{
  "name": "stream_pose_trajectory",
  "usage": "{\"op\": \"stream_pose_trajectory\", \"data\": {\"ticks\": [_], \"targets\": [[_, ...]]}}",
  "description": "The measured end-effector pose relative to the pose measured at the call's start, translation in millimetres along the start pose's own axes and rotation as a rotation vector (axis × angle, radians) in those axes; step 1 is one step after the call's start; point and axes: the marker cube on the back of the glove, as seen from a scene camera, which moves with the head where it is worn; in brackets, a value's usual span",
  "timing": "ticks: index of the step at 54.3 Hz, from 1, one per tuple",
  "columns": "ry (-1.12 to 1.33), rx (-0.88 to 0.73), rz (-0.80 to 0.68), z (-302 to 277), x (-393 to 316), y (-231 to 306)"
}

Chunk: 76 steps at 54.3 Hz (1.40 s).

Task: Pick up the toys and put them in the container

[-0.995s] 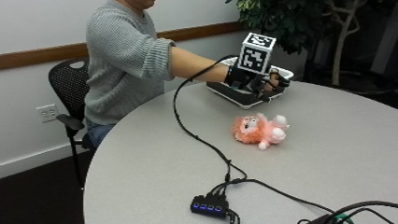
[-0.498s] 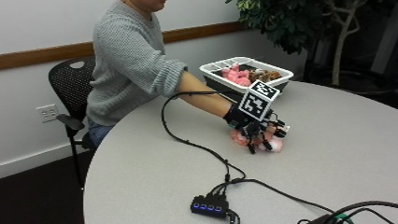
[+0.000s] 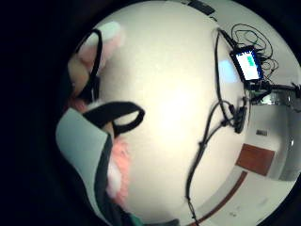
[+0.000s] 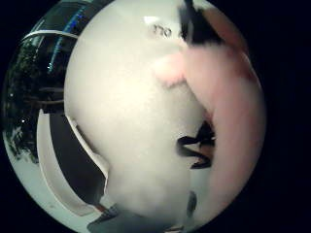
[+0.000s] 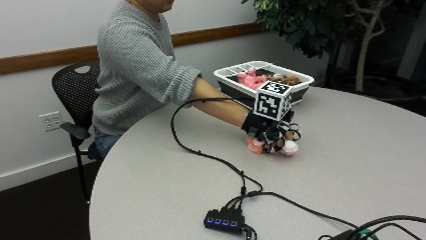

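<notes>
We see the round grey table [image 5: 373, 165] with a person seated at it, and a white container [image 5: 229, 80] near its far edge holding pink and brown toys [image 5: 251, 79]. Nearer us, the gloved right hand [image 5: 269, 132] reaches down over a pink plush toy [image 5: 287, 148] on the tabletop, its fingers curled around the toy, grasping it
</notes>
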Motion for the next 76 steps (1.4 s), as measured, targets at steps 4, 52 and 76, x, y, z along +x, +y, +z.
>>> {"op": "stream_pose_trajectory", "data": {"ticks": [4, 52, 76], "targets": [[0.010, 0.007, 0.000, -5, -1, 2], [-0.205, 0.182, -0.605, -150, -222, 118], [-0.091, 0.021, -0.628, -127, -185, 137]]}}
